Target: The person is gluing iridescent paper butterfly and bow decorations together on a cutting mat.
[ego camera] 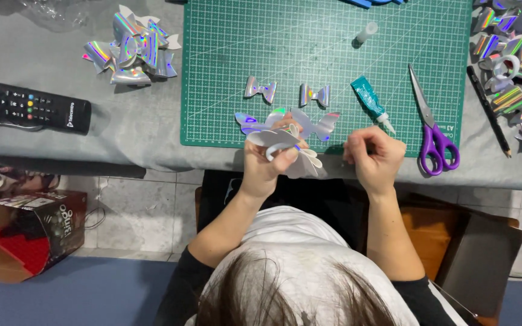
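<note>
Brown hair, a white top with black short sleeves; both forearms bare, no rings or watch visible.

Bare green mat (pixel 333 36) lies open beyond my hands. Toward the mat's near edge, two small bows (pixel 260 89), the glue tube (pixel 370 102) and purple scissors (pixel 433 130) crowd my right hand (pixel 374 158).

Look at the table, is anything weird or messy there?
Mostly it is tidy. One odd thing: the small clear cap lies alone near the top of the green mat, far from the teal glue tube, whose tip is bare. The left hand holds a shiny bow; the right hand is fisted.
</note>
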